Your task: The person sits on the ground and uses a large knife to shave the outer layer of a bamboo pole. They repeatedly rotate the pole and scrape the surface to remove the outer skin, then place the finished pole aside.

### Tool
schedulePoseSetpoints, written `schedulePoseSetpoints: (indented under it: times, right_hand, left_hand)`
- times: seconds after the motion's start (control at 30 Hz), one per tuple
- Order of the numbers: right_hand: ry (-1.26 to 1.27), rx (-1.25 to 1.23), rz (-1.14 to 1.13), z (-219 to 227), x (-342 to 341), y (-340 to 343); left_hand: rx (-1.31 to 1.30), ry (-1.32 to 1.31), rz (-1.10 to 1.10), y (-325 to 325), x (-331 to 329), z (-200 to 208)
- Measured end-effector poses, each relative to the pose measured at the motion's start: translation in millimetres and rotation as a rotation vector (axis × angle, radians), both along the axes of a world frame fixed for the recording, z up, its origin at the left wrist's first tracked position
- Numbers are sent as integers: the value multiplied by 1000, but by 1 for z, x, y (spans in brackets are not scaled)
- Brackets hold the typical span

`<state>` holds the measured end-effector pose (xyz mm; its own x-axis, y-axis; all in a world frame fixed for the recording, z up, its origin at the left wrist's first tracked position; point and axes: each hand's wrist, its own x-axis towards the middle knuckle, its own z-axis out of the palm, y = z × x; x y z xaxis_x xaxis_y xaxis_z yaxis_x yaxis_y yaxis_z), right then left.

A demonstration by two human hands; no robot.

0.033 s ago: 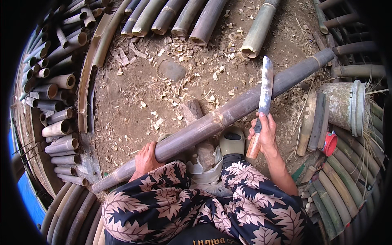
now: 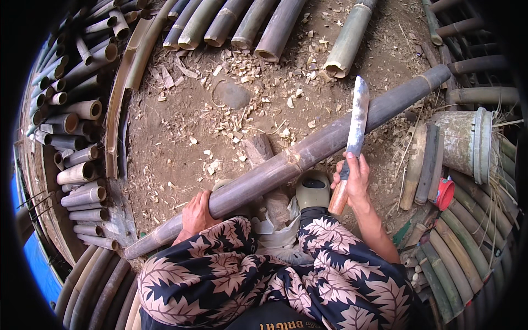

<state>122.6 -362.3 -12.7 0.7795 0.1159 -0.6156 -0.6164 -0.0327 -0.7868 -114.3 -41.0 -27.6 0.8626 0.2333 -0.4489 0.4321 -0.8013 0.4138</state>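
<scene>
**Bamboo pole held across the lap, knife raised over it**

Head view, looking down on a seated person. The left hand (image 2: 197,213) is wrapped over a long dark bamboo pole (image 2: 308,151), fingers curled around its upper side near the knees. The pole runs diagonally from the lower left, beside the person's patterned garment (image 2: 231,275), up to the upper right, where its far end lies on bare earth; a raised node ring shows about midway along it. The right hand (image 2: 355,179) is closed tight around the wooden handle of a broad-bladed knife (image 2: 356,118) (handle pointing down toward the knee, blade pointing up and away). The blade crosses the pole in the picture; whether its edge touches the bamboo cannot be told. A pale shoe tip (image 2: 313,190) shows just below the pole, between the two hands. Light wood chips (image 2: 247,82) are scattered over the dirt ahead of the pole. Cut bamboo tubes (image 2: 77,143) are stacked at the left, longer culms (image 2: 242,22) lie along the top, and a weathered bucket (image 2: 465,143) lies on its side at the right, with a red cap (image 2: 444,193) just below it.
</scene>
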Motion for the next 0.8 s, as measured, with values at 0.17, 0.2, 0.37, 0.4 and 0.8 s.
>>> schedulePoseSetpoints:
  times: [0.17, 0.2, 0.37, 0.4, 0.8]
  right_hand:
    - [167, 33, 688, 15, -60, 26]
    - [139, -26, 507, 14, -54, 23]
    - [-52, -74, 124, -3, -18, 18]
    - [52, -62, 316, 3, -28, 21]
    - [-854, -914, 533, 33, 38, -46]
  left_hand:
    - [-20, 2, -38, 4, 11, -4]
    - [-39, -13, -68, 5, 18, -10]
    - [-33, 112, 2, 10, 6, 1]
    - [-37, 121, -3, 10, 4, 4]
    - [-91, 167, -30, -52, 62, 16]
